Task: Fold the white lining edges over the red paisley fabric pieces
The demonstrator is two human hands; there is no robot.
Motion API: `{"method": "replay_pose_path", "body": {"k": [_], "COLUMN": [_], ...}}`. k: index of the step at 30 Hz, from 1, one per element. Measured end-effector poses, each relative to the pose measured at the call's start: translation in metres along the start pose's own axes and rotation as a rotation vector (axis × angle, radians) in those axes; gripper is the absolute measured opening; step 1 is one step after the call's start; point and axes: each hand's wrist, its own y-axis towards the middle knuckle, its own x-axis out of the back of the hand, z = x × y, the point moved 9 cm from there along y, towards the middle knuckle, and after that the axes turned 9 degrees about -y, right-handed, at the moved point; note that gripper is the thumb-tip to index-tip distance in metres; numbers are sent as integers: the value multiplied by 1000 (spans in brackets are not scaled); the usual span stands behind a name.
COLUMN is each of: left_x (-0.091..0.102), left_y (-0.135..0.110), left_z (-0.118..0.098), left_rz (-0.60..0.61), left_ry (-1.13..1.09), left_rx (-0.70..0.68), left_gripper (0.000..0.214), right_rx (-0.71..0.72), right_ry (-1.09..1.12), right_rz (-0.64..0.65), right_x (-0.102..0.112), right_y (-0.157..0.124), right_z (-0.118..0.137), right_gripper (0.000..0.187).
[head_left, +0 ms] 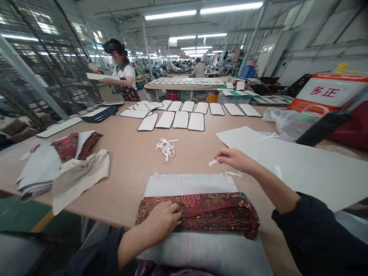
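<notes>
My left hand [164, 221] rests on a dark red patterned cloth [212, 203], its fingers curled against the folds; whether they pinch any fabric is hidden. That cloth lies gathered across a pale sheet [189, 184] in front of me. Below it, a greyish panel [201, 249] with a faint pink pattern hangs at the table's near edge. My right hand [231, 158] is raised a little beyond the cloth's right side, with thumb and fingers closed on a short white strip [213, 162]. Another white strip [234, 174] lies by the sheet's top right corner. A small tangle of white strips [166, 148] sits farther up the table.
Rows of white dark-edged panels [180, 119] lie across the far table. At left is a pile of patterned and white cloth [43, 165]. A large white board [276, 157] covers the right side, near plastic bags [287, 122]. Another person [126, 76] stands at back left, holding a panel.
</notes>
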Motion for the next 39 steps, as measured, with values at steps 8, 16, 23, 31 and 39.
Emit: {"method": "replay_pose_path", "body": {"k": [8, 16, 23, 31, 39], "left_x": [15, 1, 2, 16, 14], "left_y": [-7, -1, -7, -11, -7], "left_z": [102, 161, 199, 220, 213], "left_rz": [-332, -599, -682, -643, -589], "left_ry": [-999, -1658, -1185, -588, -467], "left_rx": [458, 618, 760, 734, 739], "left_gripper": [26, 31, 8, 16, 22], "right_rx": [163, 106, 87, 25, -64], "right_ry": [301, 478, 114, -278, -398], "right_rz": [128, 87, 85, 108, 103], "right_x": [-163, -216, -221, -217, -214], "right_y": [61, 63, 59, 58, 58], "right_z": [89, 77, 59, 40, 41], "right_gripper": [17, 19, 22, 26, 25]}}
